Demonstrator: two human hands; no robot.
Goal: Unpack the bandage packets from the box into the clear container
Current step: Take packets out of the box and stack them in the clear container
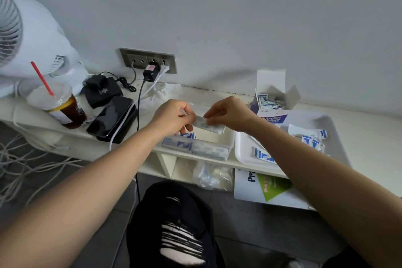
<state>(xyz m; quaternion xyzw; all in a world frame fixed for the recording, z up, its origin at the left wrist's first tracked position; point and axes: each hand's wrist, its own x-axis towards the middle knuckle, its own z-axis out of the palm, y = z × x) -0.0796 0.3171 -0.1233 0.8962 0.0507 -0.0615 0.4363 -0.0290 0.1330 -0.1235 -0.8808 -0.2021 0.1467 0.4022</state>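
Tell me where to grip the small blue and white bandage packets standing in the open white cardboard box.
Pinch the upper ends of the blue and white bandage packets from above. The walls of the white cardboard box cover their sides; only its top, flaps raised, is open.

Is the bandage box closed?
No, the box stands with its top flaps open, and packets show inside.

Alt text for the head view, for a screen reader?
The left hand and right hand pinch a strip of bandage packets above the clear container on a white shelf. The open box and a white tray of loose packets sit to the right.
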